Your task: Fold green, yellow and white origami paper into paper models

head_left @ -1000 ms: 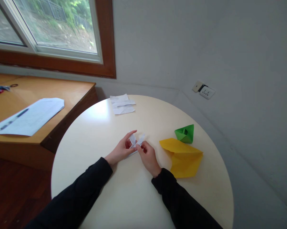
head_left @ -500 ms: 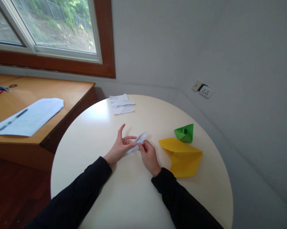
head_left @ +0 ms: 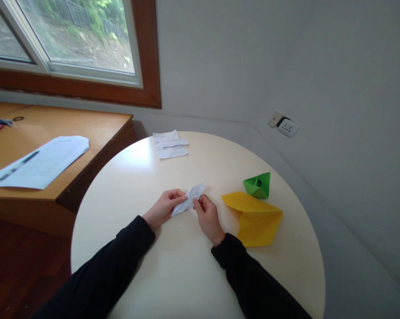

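Observation:
A small white folded paper piece (head_left: 190,197) lies flat in the middle of a round cream table (head_left: 153,177). My left hand (head_left: 163,208) pinches its near left end with curled fingers. My right hand (head_left: 207,216) grips its right edge between thumb and fingers. Both arms wear black sleeves. To the right lie a folded yellow paper (head_left: 255,218) and, just beyond it, a small green folded paper shape (head_left: 258,186).
Crumpled white paper scraps (head_left: 170,145) lie at the table's far edge. A wooden desk (head_left: 96,128) on the left carries a printed sheet (head_left: 40,161) with a pen (head_left: 18,166). A window is above it, a wall socket (head_left: 284,126) to the right.
The paper piece, held raised with flaps spread a second ago, now lies flattened. My left hand opened wide half a second ago and has closed again on the paper's left end.

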`<action>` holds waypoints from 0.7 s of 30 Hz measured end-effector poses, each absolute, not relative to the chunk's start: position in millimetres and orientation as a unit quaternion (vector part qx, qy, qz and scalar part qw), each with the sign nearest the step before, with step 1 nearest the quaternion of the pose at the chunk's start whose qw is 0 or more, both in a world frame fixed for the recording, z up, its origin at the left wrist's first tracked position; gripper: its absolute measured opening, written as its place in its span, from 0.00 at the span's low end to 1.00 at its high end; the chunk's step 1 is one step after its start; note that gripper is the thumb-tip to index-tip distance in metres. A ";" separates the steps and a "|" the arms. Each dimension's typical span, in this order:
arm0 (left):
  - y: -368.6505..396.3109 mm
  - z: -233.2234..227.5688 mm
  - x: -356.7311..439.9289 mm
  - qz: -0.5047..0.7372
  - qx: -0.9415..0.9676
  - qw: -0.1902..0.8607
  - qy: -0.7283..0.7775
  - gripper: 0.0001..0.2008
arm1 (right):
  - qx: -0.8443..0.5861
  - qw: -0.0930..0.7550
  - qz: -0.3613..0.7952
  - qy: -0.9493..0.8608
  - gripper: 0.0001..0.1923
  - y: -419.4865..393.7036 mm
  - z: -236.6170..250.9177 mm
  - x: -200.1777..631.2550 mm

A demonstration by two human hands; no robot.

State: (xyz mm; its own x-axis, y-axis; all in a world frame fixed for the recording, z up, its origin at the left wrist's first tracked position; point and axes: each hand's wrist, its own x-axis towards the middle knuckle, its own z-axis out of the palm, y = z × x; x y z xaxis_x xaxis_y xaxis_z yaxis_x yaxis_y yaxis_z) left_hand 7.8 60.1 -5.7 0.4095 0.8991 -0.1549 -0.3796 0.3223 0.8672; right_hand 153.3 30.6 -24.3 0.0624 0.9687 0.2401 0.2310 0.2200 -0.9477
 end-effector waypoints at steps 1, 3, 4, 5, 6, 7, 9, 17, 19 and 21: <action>60.3 -5.8 7.9 0.430 0.387 0.747 0.327 0.12 | -0.512 0.521 0.358 -0.582 0.14 30.8 -24.5 153.2; 60.4 -5.6 8.4 0.426 0.383 0.755 0.319 0.12 | -0.508 0.529 0.363 -0.574 0.13 31.2 -24.8 153.2; 60.4 -5.5 8.6 0.423 0.383 0.759 0.314 0.12 | -0.506 0.533 0.367 -0.571 0.13 31.4 -25.0 153.2; 60.3 -5.5 8.7 0.420 0.385 0.762 0.309 0.13 | -0.504 0.536 0.371 -0.567 0.13 31.6 -25.3 153.1; 60.3 -5.7 8.8 0.417 0.388 0.764 0.304 0.14 | -0.502 0.539 0.375 -0.563 0.12 31.8 -25.8 153.1; 60.4 -6.0 8.8 0.417 0.392 0.763 0.300 0.15 | -0.500 0.541 0.378 -0.561 0.12 32.1 -26.4 153.0; 60.5 -6.9 8.8 0.420 0.400 0.759 0.296 0.15 | -0.497 0.544 0.380 -0.559 0.12 32.7 -27.9 153.0; 60.4 -6.4 10.6 0.434 0.416 0.718 0.350 0.15 | -0.495 0.536 0.388 -0.564 0.10 33.6 -31.7 153.2; 60.2 -5.9 11.2 0.437 0.424 0.703 0.366 0.16 | -0.495 0.534 0.389 -0.564 0.10 33.4 -31.6 153.3; 59.8 -5.9 11.5 0.440 0.435 0.687 0.381 0.16 | -0.497 0.532 0.385 -0.568 0.09 32.9 -30.8 153.3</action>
